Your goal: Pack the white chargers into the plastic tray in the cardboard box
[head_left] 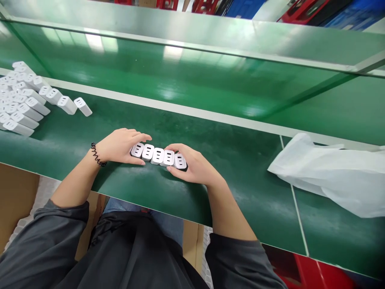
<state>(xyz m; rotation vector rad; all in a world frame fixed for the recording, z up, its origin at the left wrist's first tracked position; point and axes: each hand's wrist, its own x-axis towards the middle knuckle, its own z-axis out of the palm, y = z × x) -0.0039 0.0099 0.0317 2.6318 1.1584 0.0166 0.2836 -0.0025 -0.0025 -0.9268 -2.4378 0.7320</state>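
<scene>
Several white USB chargers stand side by side in a short row on the green worktop, their port ends facing up. My left hand wraps round the left end of this row, thumb on the near side and fingers on the far side. At the opposite end, my right hand grips the last charger in the same way, its fingertips reaching along the row. The chargers are pressed close together, with the right end one slightly tilted. Parts of the end chargers are hidden by my palms.
A big cluster of white chargers stands at the far left, with a single charger beside it. A white plastic bag lies on the right. Behind the worktop rises a green, shiny panel.
</scene>
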